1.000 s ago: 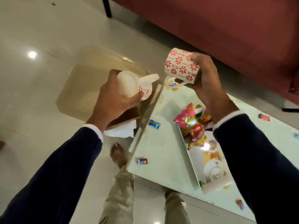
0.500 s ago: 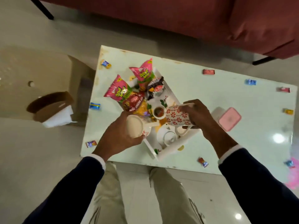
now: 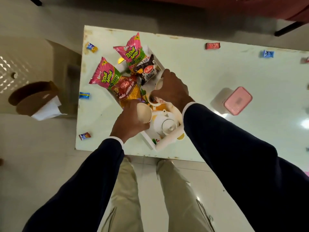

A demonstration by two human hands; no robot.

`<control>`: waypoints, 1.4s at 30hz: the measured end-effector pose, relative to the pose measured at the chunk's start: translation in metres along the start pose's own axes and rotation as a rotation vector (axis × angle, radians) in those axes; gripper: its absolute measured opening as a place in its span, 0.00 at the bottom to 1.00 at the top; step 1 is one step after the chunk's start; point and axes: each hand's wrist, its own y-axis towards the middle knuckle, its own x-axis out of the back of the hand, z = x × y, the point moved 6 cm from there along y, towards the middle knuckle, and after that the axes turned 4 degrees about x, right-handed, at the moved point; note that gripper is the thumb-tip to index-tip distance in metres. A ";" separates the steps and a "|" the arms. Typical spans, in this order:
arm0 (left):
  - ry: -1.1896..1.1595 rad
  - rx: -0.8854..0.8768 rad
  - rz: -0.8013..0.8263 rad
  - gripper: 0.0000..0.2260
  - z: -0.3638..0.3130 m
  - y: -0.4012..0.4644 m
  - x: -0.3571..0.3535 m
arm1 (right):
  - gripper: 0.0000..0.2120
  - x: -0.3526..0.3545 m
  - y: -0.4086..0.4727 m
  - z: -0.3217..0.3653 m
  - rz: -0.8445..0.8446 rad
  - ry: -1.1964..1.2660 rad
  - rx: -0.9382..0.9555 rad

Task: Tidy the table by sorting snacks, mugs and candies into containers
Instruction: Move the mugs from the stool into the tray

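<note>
A white tray (image 3: 168, 142) lies on the pale table (image 3: 209, 124), holding snack packets (image 3: 107, 77) and a white teapot (image 3: 164, 123). My left hand (image 3: 128, 122) grips a cream mug (image 3: 144, 113) low over the tray's middle, beside the teapot. My right hand (image 3: 172, 88) grips the red-flowered mug (image 3: 156, 100) down inside the tray, and its fingers hide most of the mug. Another cream mug rim (image 3: 158, 82) shows behind that hand. Wrapped candies, such as a blue one (image 3: 84, 95) and a red one (image 3: 212, 46), lie scattered on the table.
A pink-lidded box (image 3: 237, 100) stands on the table to the right. On the floor at left sits a brown tissue holder (image 3: 33, 97) with white paper. A red sofa (image 3: 250, 7) runs behind the table. My legs stand at the table's near edge.
Both hands came down from beside the table and lowered the two mugs into the tray. The view swung from the floor back over the table.
</note>
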 end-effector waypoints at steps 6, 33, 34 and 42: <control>-0.005 -0.016 -0.074 0.38 0.005 0.002 0.000 | 0.39 -0.013 0.007 0.016 -0.058 -0.132 0.044; -0.765 0.442 -0.102 0.26 0.060 0.060 0.063 | 0.04 -0.074 0.020 0.092 0.259 0.278 0.078; -0.796 0.469 -0.103 0.26 0.063 0.057 0.059 | 0.05 -0.072 0.020 0.088 0.235 0.320 0.057; -0.846 0.419 -0.098 0.16 0.075 0.034 0.051 | 0.30 -0.071 0.005 0.082 0.157 0.509 0.011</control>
